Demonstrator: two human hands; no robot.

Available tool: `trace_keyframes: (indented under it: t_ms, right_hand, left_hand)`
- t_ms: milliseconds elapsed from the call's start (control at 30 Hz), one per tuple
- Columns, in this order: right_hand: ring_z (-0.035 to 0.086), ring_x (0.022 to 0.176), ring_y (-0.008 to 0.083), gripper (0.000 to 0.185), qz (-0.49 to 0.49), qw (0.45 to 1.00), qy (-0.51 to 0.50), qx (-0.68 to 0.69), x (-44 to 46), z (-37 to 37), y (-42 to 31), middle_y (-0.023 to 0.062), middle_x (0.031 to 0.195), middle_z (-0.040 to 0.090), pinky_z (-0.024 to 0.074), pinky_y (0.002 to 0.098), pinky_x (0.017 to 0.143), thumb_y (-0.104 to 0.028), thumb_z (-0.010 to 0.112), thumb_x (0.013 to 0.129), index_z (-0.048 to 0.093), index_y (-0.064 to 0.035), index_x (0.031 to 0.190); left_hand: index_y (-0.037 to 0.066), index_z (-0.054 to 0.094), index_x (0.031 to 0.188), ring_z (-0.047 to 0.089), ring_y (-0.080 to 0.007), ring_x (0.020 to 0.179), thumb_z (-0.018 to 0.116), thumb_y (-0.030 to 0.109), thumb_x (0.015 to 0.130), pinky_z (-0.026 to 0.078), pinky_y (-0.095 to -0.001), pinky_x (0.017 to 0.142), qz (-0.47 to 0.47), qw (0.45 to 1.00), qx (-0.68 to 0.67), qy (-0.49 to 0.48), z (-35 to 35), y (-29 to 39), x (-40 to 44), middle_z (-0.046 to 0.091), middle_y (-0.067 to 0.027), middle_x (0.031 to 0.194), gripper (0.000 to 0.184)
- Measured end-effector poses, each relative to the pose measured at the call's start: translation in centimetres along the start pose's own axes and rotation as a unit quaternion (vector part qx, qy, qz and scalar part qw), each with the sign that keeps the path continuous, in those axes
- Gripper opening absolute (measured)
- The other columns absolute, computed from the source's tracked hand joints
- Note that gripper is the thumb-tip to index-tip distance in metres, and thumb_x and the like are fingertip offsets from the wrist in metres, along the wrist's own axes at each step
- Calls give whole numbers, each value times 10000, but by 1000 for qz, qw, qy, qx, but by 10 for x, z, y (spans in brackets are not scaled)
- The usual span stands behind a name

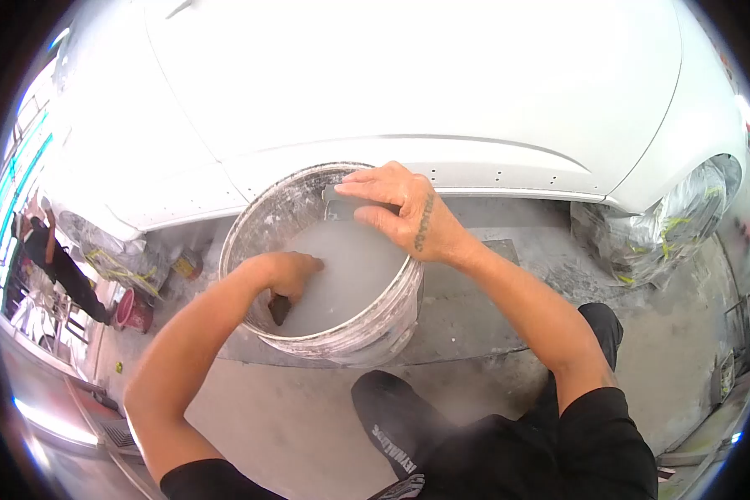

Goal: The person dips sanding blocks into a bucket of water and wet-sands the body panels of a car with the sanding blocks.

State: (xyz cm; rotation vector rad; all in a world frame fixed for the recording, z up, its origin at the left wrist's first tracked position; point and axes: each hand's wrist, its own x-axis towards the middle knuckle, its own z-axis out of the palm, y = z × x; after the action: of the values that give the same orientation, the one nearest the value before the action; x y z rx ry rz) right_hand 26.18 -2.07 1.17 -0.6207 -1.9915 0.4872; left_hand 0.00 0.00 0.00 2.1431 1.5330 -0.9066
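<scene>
1. right hand [402, 204]: grasping grey block [340, 207] at bucket [362, 348]'s one o'clock, presumably so drips fall inside.
2. left hand [283, 273]: curled, eight o'clock, by dark piece [280, 311]; grip undetermined.
3. car [408, 83]: twelve o'clock; bucket close, likely for reach.

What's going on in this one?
A person is working over a bucket of cloudy liquid beside a white car. The right hand grips a dark, flat pad at the bucket's far rim. The left hand is lower inside, near the liquid, with something dark under it, too obscured to identify. The car's wheels are wrapped in plastic.
</scene>
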Motion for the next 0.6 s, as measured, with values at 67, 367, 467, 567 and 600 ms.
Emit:
trace_keyframes:
  t_ms: [67,367,467,567,600]
  right_hand:
    - [641,1164,256,312,-27,999,33,7,1,5,4,140,1273,710,520,395,1009,-100,687,927,748,-77,1232]
    - [664,1075,214,407,123,952,143,242,-53,-79,68,129,1227,712,526,338,955,-165,667,946,672,-3,1320]
    - [649,1133,312,399,156,978,67,120,-126,-76,141,186,1249,700,499,401,1014,-185,685,935,681,-2,1290]
    - [609,1165,373,366,103,989,-21,101,-188,-46,193,204,1276,678,486,434,1023,-132,697,908,697,-1,1250]
    - [603,1157,375,362,97,990,-37,96,-196,-39,203,203,1278,671,487,442,1019,-121,700,901,701,-9,1246]
  left_hand:
    - [81,448,1532,615,-379,1242,718,55,728,501,-442,1029,40,997,-36,56,-2,1,-5,550,-243,1449,849]
    - [19,468,1474,658,-249,1050,614,-56,852,519,-356,929,90,772,-445,445,-19,-20,-30,669,-164,1164,643]
    - [-11,495,1405,651,-185,1017,640,-51,889,528,-323,903,63,734,-431,521,-27,-22,-32,672,-132,1144,538]
    - [-8,511,1293,654,-159,981,664,17,928,537,-315,888,26,668,-447,594,-48,3,-45,686,-116,1129,396]
    - [-9,492,1298,659,-161,979,665,46,942,540,-314,883,-11,645,-462,609,-63,20,-50,690,-120,1133,401]
